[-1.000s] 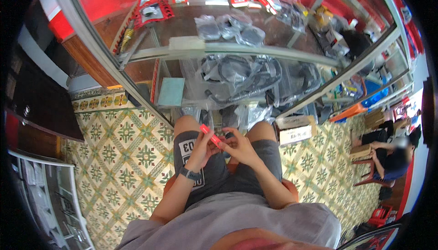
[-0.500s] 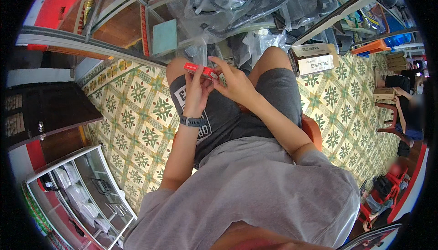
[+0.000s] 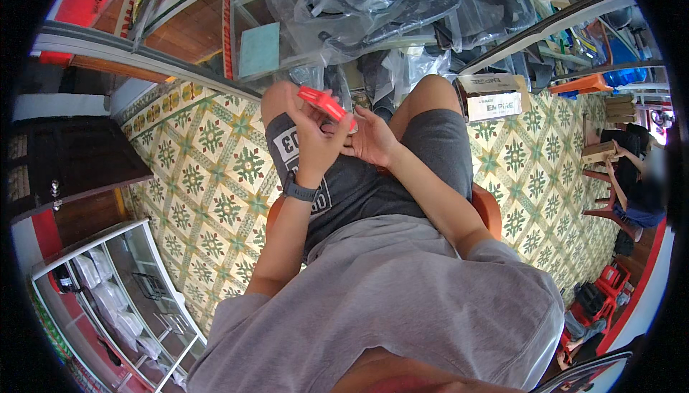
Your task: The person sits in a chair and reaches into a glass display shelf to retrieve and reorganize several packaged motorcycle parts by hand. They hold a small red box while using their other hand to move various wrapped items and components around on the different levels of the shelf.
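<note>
Red with white markings, a slim oblong box [image 3: 316, 99] sat slantwise above the dark grey cloth shorts [image 3: 402, 185], between the knees. The bare left hand [image 3: 313, 142], with a dark-banded watch [image 3: 300, 190] at its wrist, had its fingers clamped on the box, the thumb lying near its lower end. The bare right hand [image 3: 377, 138] was just beside that end, its fingers half curled; I could not tell whether they gripped anything, as the overlap there was small and unclear. Beyond the knees stood a metal-framed glass display case [image 3: 535, 33] holding black parts in clear plastic bags [image 3: 402, 16] and a pale blue-green rectangular sheet [image 3: 259, 50]. An open brown-and-white cardboard box [image 3: 493, 106] was near the right knee.
</note>
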The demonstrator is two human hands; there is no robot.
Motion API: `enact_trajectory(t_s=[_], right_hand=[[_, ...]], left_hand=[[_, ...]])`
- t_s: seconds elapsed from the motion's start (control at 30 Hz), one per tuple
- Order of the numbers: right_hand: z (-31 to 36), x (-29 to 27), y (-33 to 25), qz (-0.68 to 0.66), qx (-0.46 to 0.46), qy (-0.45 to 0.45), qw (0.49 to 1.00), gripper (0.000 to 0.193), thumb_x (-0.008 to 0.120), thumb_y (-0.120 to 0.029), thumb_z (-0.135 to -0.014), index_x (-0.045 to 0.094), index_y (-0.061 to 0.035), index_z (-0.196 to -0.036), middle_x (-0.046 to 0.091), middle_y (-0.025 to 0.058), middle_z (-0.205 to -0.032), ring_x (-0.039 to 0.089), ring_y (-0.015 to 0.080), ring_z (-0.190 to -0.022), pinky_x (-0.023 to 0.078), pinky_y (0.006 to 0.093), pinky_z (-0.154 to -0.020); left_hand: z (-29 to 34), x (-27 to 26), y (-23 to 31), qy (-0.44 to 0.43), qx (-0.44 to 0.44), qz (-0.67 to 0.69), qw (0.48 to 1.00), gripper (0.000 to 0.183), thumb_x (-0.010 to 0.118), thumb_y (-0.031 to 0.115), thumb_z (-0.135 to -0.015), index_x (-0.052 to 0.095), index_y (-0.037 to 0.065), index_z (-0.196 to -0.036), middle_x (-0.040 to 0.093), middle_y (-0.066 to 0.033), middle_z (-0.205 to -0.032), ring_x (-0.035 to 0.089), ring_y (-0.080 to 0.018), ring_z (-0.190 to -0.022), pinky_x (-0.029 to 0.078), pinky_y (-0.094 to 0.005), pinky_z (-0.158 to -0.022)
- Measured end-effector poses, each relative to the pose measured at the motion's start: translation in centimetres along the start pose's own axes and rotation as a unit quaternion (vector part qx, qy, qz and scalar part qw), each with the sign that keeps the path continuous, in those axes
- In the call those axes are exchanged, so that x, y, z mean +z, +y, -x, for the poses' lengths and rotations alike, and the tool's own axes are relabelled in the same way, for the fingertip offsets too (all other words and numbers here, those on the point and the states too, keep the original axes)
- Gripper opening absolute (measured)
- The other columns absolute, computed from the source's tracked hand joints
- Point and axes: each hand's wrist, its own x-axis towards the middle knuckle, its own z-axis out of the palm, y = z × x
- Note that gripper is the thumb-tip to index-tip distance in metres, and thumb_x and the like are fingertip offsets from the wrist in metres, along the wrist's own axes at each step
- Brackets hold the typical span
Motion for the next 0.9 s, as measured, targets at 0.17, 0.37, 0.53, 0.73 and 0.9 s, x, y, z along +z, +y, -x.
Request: enact_trajectory(t_s=[0.17,0.37,0.53,0.73,0.9], right_hand=[[-0.7,-1.8,-0.5,-0.009,0.030,-0.053,0.998,0.045,0.046,-0.040,-0.094,0.045,-0.0079,-0.125,0.060,0.0127,-0.110,0.065,0.0225,-0.090,0.057,0.0308,-0.070],[-0.6,-4.1,-1.5,0.044,-0.109,0.043,0.992,0.034,0.050,-0.022,-0.093,0.045,-0.0071,-0.123,0.060,0.0096,-0.098,0.067,0.0196,-0.082,0.052,0.0248,-0.052],[5.1,8.8,-7.3,0.355,-0.456,0.162,0.800,0.046,0.062,-0.006,-0.086,0.041,-0.0049,-0.126,0.059,0.0089,-0.102,0.063,0.0166,-0.076,0.049,0.0225,-0.050],[7.5,19.4,-17.8,0.617,-0.673,0.210,0.349,0.033,0.068,-0.011,-0.082,0.054,-0.0060,-0.112,0.065,0.0130,-0.093,0.067,0.0211,-0.073,0.050,0.0261,-0.058],[5.1,24.3,-24.5,0.765,-0.586,0.245,0.104,0.026,0.062,-0.006,-0.081,0.056,-0.0042,-0.106,0.064,0.0209,-0.085,0.063,0.0383,-0.077,0.050,0.0389,-0.066]], left_hand=[[0.3,0.1,-0.7,-0.038,0.153,-0.086,0.984,0.102,0.072,0.007,-0.076,-0.008,0.001,-0.140,0.044,-0.0251,-0.125,0.052,-0.0298,-0.112,0.042,-0.0374,-0.095],[-0.2,-0.2,2.1,0.128,0.103,0.010,0.986,0.096,0.068,0.009,-0.080,-0.005,0.007,-0.143,0.036,-0.0209,-0.133,0.044,-0.0261,-0.119,0.041,-0.0381,-0.096],[-0.8,-0.9,0.7,0.224,-0.076,0.226,0.945,0.076,0.060,0.010,-0.088,0.008,0.017,-0.143,0.037,-0.0169,-0.134,0.044,-0.0229,-0.119,0.044,-0.0351,-0.092],[-0.3,-0.3,0.1,0.146,-0.144,0.253,0.946,0.080,0.059,0.012,-0.090,0.001,0.019,-0.144,0.049,-0.0195,-0.121,0.059,-0.0276,-0.102,0.048,-0.0374,-0.086],[-0.6,-0.1,-0.9,0.142,-0.177,0.261,0.938,0.077,0.060,0.013,-0.090,0.004,0.018,-0.143,0.050,-0.0182,-0.121,0.058,-0.0252,-0.104,0.047,-0.0371,-0.089]])
